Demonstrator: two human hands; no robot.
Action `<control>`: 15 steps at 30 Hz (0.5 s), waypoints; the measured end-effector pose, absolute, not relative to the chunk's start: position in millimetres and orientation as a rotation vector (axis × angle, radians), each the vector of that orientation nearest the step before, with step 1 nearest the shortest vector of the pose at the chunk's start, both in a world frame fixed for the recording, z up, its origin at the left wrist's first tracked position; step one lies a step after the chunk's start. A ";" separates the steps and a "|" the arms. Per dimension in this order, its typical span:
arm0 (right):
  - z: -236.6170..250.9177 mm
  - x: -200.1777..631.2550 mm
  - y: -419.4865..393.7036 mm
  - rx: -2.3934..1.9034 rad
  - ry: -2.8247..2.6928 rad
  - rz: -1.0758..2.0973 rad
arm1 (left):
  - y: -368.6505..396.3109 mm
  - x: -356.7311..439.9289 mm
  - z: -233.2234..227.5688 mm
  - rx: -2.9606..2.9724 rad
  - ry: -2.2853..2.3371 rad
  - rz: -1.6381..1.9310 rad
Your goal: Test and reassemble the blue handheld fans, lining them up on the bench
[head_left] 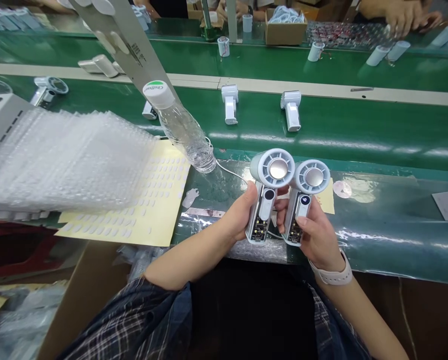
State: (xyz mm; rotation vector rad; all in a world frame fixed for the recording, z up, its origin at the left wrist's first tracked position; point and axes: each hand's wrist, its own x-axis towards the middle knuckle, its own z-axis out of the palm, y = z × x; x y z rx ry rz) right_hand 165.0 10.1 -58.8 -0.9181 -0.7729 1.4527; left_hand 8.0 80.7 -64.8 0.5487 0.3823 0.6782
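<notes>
Two light-blue handheld fans are held side by side above the bench edge. My left hand (242, 212) is closed around the handle of the left fan (263, 195), whose small round display is dark. The right fan (308, 182) is in my right hand (319, 232), with the thumb lying on the front of its handle. A symbol is lit on this fan's round display. Both handles have open lower fronts that show circuit boards. The fingers behind the handles are partly hidden.
A clear bottle (184, 127) stands left of the hands. Beyond it lie a yellow sticker sheet (163, 225) and a bubble-wrap stack (66, 155). More fans (230, 104) lie on the green belt (257, 112). A co-worker's hands (404, 17) show at the far side.
</notes>
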 end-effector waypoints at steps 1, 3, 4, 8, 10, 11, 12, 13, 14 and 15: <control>-57.0 163.7 11.3 -0.913 -0.783 1.462 | 80.1 9.0 -65.1 0.573 0.344 0.665; -54.0 161.5 13.0 -0.909 -0.801 1.475 | 78.9 9.7 -65.4 0.643 0.327 0.676; -52.9 160.6 13.4 -0.911 -0.802 1.479 | 78.5 9.4 -65.5 0.652 0.344 0.681; -50.7 157.3 14.2 -0.904 -0.790 1.488 | 78.2 7.5 -64.1 0.633 0.411 0.655; -50.4 156.3 14.3 -0.897 -0.784 1.481 | 79.4 6.3 -61.7 0.614 0.415 0.656; -50.5 156.3 14.3 -0.901 -0.774 1.466 | 80.4 5.5 -60.1 0.613 0.429 0.672; -51.0 156.7 14.2 -0.911 -0.759 1.447 | 81.7 4.4 -58.6 0.624 0.461 0.706; -52.0 157.8 13.9 -0.919 -0.738 1.428 | 83.2 3.0 -57.1 0.647 0.506 0.750; -53.5 159.5 13.4 -0.927 -0.714 1.418 | 84.7 1.2 -56.0 0.676 0.550 0.793; -55.4 161.8 12.7 -0.940 -0.684 1.411 | 86.3 -0.8 -55.3 0.709 0.582 0.827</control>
